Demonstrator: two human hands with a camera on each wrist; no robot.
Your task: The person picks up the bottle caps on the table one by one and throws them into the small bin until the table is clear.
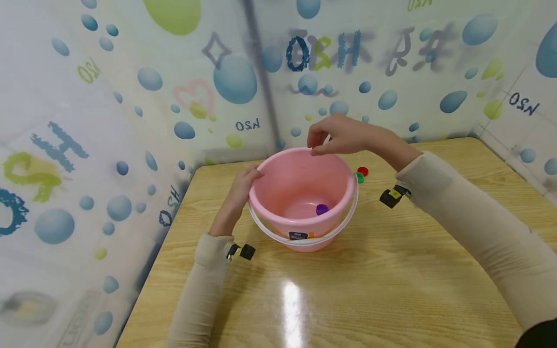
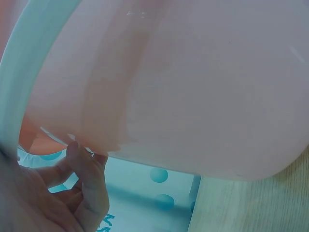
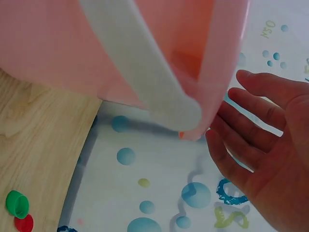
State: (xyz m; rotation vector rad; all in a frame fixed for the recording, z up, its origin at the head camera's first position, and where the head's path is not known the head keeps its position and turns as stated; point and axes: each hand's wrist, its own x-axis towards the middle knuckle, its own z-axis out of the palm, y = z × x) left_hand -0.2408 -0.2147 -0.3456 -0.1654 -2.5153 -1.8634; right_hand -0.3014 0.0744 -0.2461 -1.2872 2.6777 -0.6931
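Note:
A pink bucket (image 1: 300, 157) with a white handle (image 1: 278, 238) hanging down its front is on the wooden table. Inside, on its bottom, lies a small purple bottle cap (image 1: 322, 209). My left hand (image 1: 241, 191) grips the bucket's left rim, thumb over the edge; in the left wrist view its fingers (image 2: 89, 179) lie against the outer side. Above the far right rim hovers my right hand (image 1: 339, 135). The right wrist view shows that hand's fingers (image 3: 246, 123) spread and slightly bent, holding nothing, close beside the rim.
Behind the bucket's right side, a green cap (image 1: 359, 177) and a red cap (image 1: 363, 171) lie on the table (image 1: 391, 270). A curtain (image 1: 261, 96) printed with blue and green drops hangs along the table's back and left.

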